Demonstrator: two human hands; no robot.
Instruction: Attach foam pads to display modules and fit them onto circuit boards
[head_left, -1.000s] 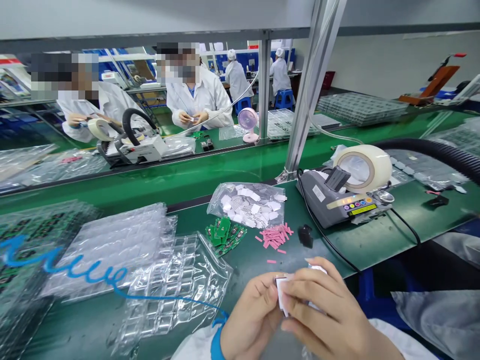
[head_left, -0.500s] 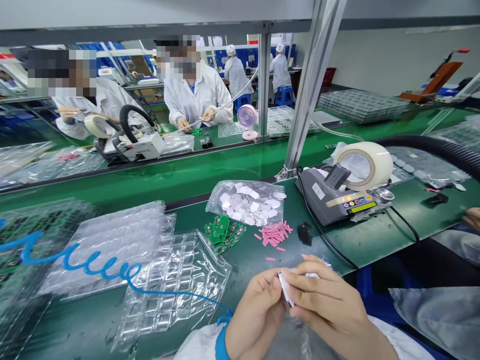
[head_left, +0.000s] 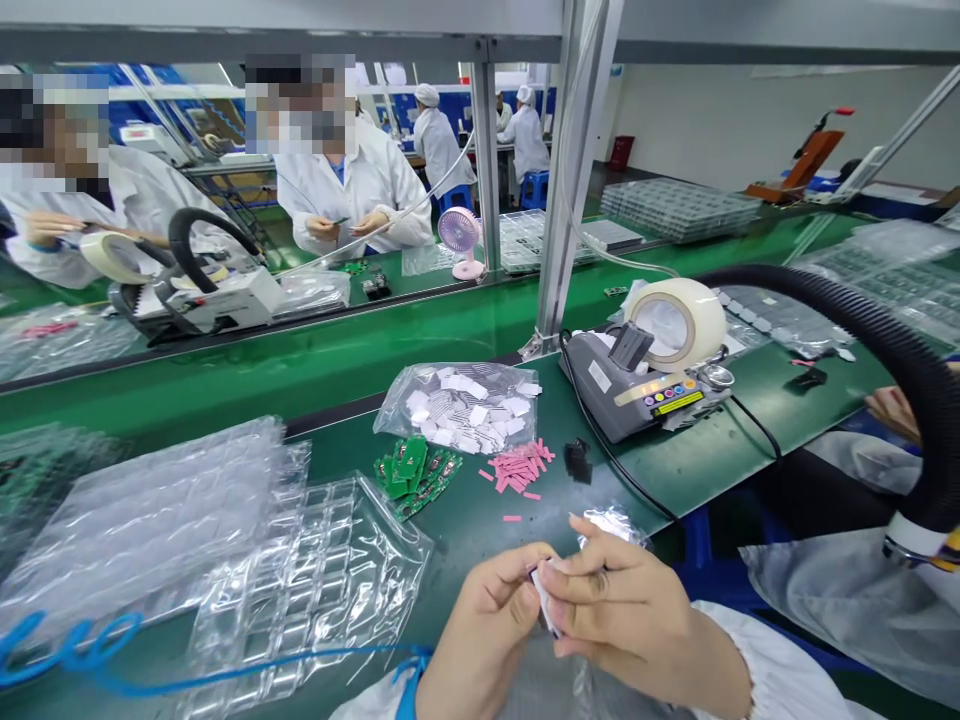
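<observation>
Both hands meet low in the view around a small, flat white piece [head_left: 546,602] with a dark edge. My left hand [head_left: 484,625] pinches it from the left between thumb and fingers, and a blue band circles that wrist. From the other side, the fingers of my right hand [head_left: 626,605] press on its white face. Much of the piece is hidden by fingers. Beyond the hands lie loose pink strips [head_left: 519,468], dark film-like pieces [head_left: 577,460], green circuit boards [head_left: 411,468] and a clear bag [head_left: 390,412] bearing many white pieces. Something shiny and silvery [head_left: 613,522] shows behind my right hand.
A grey tape dispenser [head_left: 619,405] with a tape roll [head_left: 709,315] stands right of the bag. Clear plastic trays [head_left: 315,580] lie on the left. A blue coiled cord [head_left: 247,672] runs to my left wrist. Co-workers sit across the bench; a black hose [head_left: 855,310] arches at right.
The view has turned right, so the bench things appear further left. Both hands keep hold of the white piece, with only slight finger movement. A black hose end has come into view at right.
</observation>
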